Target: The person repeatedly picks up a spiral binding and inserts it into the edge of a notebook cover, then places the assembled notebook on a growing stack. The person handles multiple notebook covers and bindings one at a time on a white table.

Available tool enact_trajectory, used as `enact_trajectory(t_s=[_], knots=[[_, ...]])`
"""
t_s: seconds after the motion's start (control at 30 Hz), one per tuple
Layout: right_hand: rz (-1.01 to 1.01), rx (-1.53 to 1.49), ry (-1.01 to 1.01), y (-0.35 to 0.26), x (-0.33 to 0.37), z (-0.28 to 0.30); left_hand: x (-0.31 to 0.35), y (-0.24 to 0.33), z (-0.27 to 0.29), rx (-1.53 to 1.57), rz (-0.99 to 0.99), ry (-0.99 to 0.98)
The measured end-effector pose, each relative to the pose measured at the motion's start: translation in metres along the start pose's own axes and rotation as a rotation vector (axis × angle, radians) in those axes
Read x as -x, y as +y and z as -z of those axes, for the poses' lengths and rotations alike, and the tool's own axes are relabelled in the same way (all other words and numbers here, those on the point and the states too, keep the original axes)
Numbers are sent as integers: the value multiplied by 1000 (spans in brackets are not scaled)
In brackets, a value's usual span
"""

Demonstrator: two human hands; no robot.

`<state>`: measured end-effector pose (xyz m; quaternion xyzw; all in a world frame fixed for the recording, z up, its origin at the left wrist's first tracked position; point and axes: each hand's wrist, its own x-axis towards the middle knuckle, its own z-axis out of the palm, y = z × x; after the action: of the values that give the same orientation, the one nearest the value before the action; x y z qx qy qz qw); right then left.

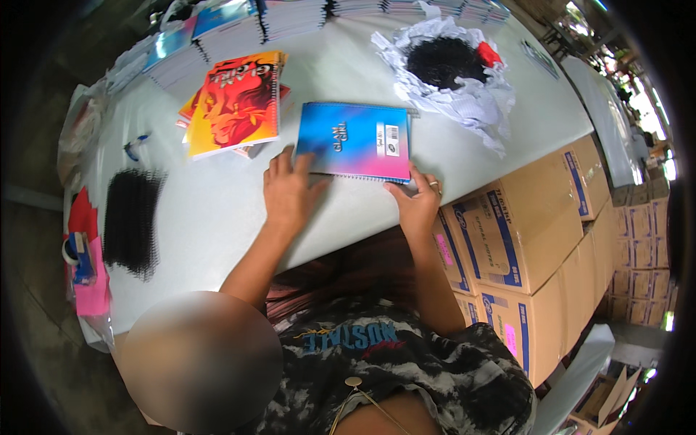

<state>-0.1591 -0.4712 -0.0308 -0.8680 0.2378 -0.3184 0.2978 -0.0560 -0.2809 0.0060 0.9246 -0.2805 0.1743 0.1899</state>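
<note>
A blue and pink spiral notebook lies flat before me, its wire binding along the near edge. Edges of at least one more notebook peek out from under it. My left hand is at its near left corner, fingers spread and slightly blurred. At the near right corner, my right hand holds the notebook between thumb and fingers. Left of it sits a small stack of orange and yellow spiral notebooks, a little askew.
Black spiral coils lie at the left. Crumpled white paper surrounds a black tangle at the far right. Notebook stacks line the back of the table. Cardboard boxes stand against the right edge.
</note>
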Motion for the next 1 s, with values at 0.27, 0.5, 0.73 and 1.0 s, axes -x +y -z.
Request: enact_trajectory(t_s=[0.27, 0.5, 0.73, 1.0], knots=[[216, -231, 198, -40, 18, 10, -35, -77, 69, -354, -171, 228], [-473, -1565, -452, -104, 46, -16, 59, 17, 99, 1, -273, -154], [224, -1096, -678, -97, -8, 34, 66, -60, 100, 1098, 493, 69], [182, -952, -689, -58, 8, -12, 67, -139, 66, -122, 206, 176]])
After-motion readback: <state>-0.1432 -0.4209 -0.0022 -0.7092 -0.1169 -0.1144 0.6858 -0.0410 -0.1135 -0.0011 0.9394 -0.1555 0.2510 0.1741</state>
